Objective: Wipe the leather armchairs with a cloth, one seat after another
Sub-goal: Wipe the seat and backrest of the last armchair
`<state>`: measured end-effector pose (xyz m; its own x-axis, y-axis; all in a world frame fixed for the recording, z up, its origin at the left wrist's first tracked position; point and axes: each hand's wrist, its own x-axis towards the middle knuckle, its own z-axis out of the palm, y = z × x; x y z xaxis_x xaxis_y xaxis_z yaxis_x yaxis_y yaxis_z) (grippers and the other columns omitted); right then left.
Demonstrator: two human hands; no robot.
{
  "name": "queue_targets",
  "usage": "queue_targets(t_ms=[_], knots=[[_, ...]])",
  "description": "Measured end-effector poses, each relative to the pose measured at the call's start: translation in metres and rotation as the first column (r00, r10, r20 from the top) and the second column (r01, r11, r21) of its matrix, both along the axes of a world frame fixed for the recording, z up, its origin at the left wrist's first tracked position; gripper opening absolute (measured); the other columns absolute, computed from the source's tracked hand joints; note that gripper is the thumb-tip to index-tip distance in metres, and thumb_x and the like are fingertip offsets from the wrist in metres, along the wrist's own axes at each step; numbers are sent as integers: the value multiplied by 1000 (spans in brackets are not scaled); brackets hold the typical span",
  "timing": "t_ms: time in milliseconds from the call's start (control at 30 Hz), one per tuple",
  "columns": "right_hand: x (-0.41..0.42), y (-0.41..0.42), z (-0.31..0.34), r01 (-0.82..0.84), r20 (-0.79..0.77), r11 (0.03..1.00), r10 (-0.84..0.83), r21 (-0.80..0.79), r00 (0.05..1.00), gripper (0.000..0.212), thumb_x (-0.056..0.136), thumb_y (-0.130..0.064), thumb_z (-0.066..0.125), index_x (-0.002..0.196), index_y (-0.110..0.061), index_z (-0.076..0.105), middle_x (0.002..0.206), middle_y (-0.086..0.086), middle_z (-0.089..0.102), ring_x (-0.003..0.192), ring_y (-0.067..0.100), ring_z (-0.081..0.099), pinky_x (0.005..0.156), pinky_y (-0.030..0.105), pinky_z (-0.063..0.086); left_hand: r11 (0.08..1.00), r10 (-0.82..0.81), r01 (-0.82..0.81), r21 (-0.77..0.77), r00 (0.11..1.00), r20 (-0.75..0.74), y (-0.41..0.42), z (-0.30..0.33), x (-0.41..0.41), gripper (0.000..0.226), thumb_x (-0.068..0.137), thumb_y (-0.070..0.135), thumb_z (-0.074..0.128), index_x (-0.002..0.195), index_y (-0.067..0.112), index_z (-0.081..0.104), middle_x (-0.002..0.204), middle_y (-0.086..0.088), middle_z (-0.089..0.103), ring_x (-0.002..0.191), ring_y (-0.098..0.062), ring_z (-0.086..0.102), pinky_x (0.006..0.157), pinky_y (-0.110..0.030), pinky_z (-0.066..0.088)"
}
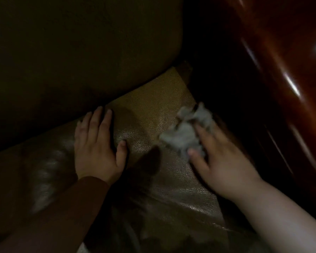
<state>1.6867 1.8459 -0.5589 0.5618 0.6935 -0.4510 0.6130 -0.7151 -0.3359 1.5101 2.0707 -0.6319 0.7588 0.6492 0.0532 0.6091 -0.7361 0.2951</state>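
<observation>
A brown leather seat cushion (150,110) fills the middle of the view, below the dark backrest (71,52). My left hand (97,145) lies flat on the cushion with its fingers straight, near the crease under the backrest. My right hand (221,159) grips a crumpled pale grey cloth (186,132) and presses it on the cushion near its right edge. The cloth and the right hand are blurred.
A glossy dark red wooden armrest (281,88) runs down the right side. A deep dark gap (217,79) lies between the cushion and the wood. The room is dim.
</observation>
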Motion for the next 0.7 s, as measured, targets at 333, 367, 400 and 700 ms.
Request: queue_targets(t_ms=[333,367,400,700], knots=[[-95,18,-16,-322,135,934,303,153,944,70,93,-57,53,152,-19,50,171,5,24,159,25,16,127,46,22,999,-30,30,-15,999,17,6,1,-5,78,94,51,44,161,11,37,167,-14,34,154,-38,28,129,-54,16],[-84,1,-12,-304,155,945,284,121,946,67,95,-59,48,150,-20,52,170,5,25,159,24,17,126,47,26,1000,-31,31,-4,999,16,6,3,-4,76,96,50,43,160,11,37,167,-14,35,154,-38,29,128,-54,16],[-69,-12,-10,-251,181,965,236,69,955,67,99,-62,39,152,-22,49,171,4,23,159,24,15,126,48,25,1000,-25,25,3,1000,16,5,4,-4,74,98,50,42,161,12,37,167,-14,35,154,-37,29,129,-53,16],[-118,32,1,-138,209,990,135,0,969,64,107,-53,20,165,-28,13,173,14,9,160,30,-5,128,42,-5,998,-11,6,-66,996,-88,7,34,-9,69,99,52,41,160,19,43,168,-7,36,156,-28,30,131,-45,13]])
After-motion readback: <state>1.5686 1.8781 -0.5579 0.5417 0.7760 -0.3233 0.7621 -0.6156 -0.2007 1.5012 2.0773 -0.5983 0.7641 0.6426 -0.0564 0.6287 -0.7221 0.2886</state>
